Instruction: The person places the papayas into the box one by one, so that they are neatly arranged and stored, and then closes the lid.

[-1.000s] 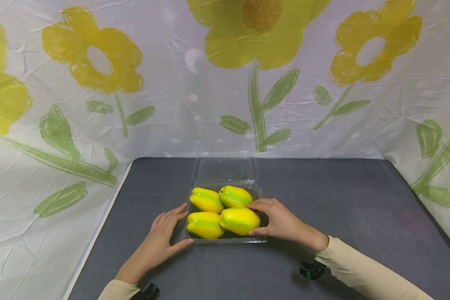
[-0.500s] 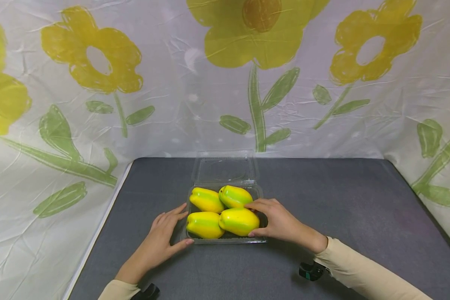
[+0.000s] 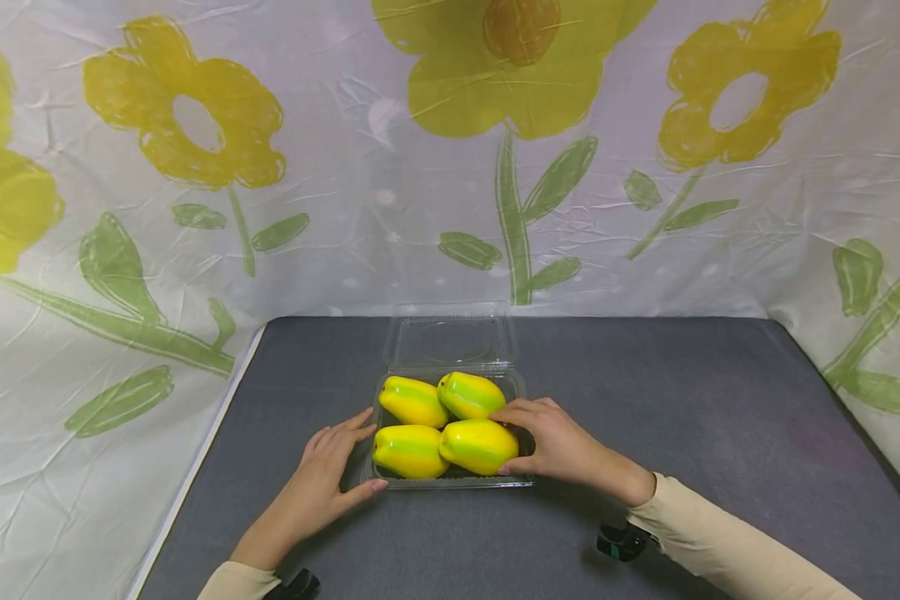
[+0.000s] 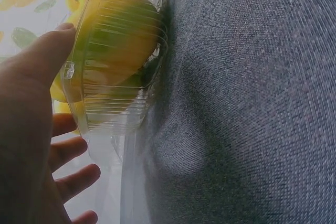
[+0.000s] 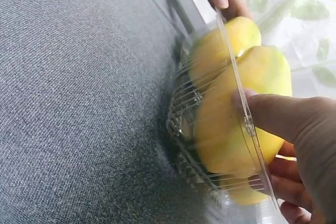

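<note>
A clear plastic clamshell box (image 3: 457,483) lies on the grey cloth with its lid (image 3: 452,335) folded back. Several yellow-green papayas fill it in two rows: back left (image 3: 412,402), back right (image 3: 471,395), front left (image 3: 410,452), front right (image 3: 479,447). My right hand (image 3: 562,442) grips the right end of the front right papaya, thumb in front and fingers behind. In the right wrist view the thumb (image 5: 278,111) reaches over the box rim onto that fruit. My left hand (image 3: 318,475) rests at the box's left side, its fingers spread; the thumb (image 4: 50,51) touches the rim.
A grey cloth (image 3: 667,400) covers the table. Behind and beside it hangs a white curtain (image 3: 330,167) printed with yellow flowers. Dark wrist cameras (image 3: 622,542) sit below both forearms.
The front right papaya has shifted very slightly toward the front of the box, with my right hand on it. My left hand, the box and the other papayas stay where they were.
</note>
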Tool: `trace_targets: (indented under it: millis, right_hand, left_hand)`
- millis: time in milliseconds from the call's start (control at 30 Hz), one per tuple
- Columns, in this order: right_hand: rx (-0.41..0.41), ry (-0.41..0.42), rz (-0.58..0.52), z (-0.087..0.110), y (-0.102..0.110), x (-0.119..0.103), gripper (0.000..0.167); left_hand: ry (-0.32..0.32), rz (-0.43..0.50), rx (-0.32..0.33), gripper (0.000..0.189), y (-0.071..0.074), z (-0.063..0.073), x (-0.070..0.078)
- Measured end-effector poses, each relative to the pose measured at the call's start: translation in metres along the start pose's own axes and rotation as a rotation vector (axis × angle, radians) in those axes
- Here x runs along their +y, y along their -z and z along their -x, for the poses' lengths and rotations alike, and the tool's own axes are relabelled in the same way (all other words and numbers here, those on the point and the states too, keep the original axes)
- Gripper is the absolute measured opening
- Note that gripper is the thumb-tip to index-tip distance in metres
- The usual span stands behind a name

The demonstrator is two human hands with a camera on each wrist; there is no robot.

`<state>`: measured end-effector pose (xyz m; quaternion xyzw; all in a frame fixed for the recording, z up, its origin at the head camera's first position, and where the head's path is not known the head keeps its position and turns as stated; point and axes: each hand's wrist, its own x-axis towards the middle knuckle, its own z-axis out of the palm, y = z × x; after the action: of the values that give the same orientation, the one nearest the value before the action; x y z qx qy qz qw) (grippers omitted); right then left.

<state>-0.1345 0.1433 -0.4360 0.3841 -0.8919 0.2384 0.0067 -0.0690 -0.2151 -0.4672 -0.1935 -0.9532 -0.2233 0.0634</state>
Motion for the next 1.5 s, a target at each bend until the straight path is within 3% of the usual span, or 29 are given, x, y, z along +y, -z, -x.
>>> trace_targets:
  millis: [1000, 1300, 1500]
  right_hand:
    - [-0.01, 0.005, -0.052, 0.0, -0.001, 0.003, 0.063]
    - [-0.008, 0.01, -0.056, 0.0, 0.0, 0.004, 0.064]
    - [0.01, -0.007, -0.102, 0.0, 0.002, 0.004, 0.061]
  left_hand:
    - [0.012, 0.003, -0.003, 0.077, 0.0, -0.001, 0.0]
    - [0.013, 0.057, -0.013, 0.078, 0.0, -0.001, -0.003]
    - [0.027, 0.141, -0.039, 0.08, 0.003, -0.003, -0.01]
